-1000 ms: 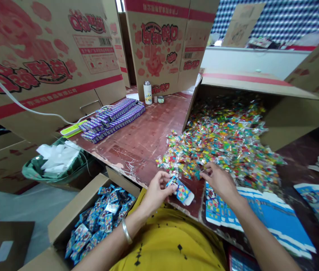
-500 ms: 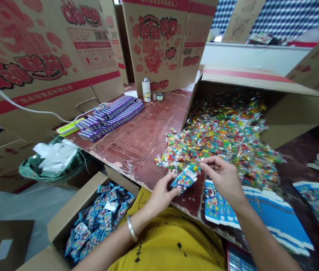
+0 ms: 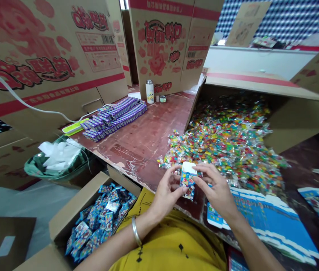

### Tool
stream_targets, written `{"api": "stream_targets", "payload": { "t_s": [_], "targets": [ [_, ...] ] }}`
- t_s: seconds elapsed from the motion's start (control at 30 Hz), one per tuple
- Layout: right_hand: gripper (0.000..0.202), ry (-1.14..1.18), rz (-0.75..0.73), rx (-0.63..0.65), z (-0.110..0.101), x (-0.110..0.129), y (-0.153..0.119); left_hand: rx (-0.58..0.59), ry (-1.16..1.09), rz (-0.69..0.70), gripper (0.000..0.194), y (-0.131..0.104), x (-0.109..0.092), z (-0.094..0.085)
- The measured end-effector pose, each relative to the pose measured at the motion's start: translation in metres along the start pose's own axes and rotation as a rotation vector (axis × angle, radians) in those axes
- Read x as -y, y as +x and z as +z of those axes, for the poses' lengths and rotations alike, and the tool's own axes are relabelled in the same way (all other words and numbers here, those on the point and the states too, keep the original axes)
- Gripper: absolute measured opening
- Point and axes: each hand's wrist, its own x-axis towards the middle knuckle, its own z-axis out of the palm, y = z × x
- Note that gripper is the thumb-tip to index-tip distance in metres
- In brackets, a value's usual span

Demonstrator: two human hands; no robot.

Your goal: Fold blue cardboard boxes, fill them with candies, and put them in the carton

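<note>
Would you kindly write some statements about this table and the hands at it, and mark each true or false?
1. The left hand holds a small blue carton. True.
2. The right hand is buried in the wrapped candies. False: its fingers are at the upper end of the carton.
3. The candies spread out of a large cardboard box onto the table. True.
4. The white bottle lies on its side. False: it stands upright.
5. The purple packs are lined up in rows. True.
6. The silver bangle is on the right wrist. False: it is on the left one.
</note>
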Motion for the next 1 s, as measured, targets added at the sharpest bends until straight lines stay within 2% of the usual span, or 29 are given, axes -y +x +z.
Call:
{"api": "stream_targets", "payload": {
  "t_s": [0.13, 0.3, 0.4, 0.47, 0.57, 0.67, 0.83, 1.0],
  "targets": [
    [0.020, 0.178, 0.144, 0.017, 0.013, -0.010, -0.009, 0.057, 0.035, -0.007, 0.052, -0.002, -0.002, 0.001],
    [0.015, 0.107, 0.002, -0.040, 0.019, -0.007, -0.011, 0.130, 0.030, -0.045, 0.038, -0.003, 0.001, -0.002],
    [0.012, 0.069, -0.084, -0.114, 0.020, -0.004, -0.011, 0.105, -0.021, -0.022, 0.038, -0.003, 0.002, -0.001],
    [0.009, 0.118, -0.081, -0.159, 0.021, -0.003, -0.012, 0.072, -0.079, -0.014, 0.042, -0.003, 0.003, 0.000],
    [0.020, 0.260, -0.017, -0.200, 0.024, -0.001, -0.011, 0.062, -0.181, -0.037, 0.051, -0.001, 0.003, 0.001],
    [0.013, 0.321, -0.001, -0.120, 0.022, 0.005, -0.007, 0.057, -0.165, -0.043, 0.050, -0.002, 0.000, 0.000],
    [0.019, 0.265, 0.146, 0.037, 0.011, 0.014, 0.005, 0.014, 0.061, 0.055, 0.041, -0.008, -0.008, -0.002],
    [0.024, 0.215, 0.175, 0.119, -0.001, 0.013, 0.016, 0.047, 0.172, 0.072, 0.047, -0.012, -0.012, -0.003]
  ]
}}
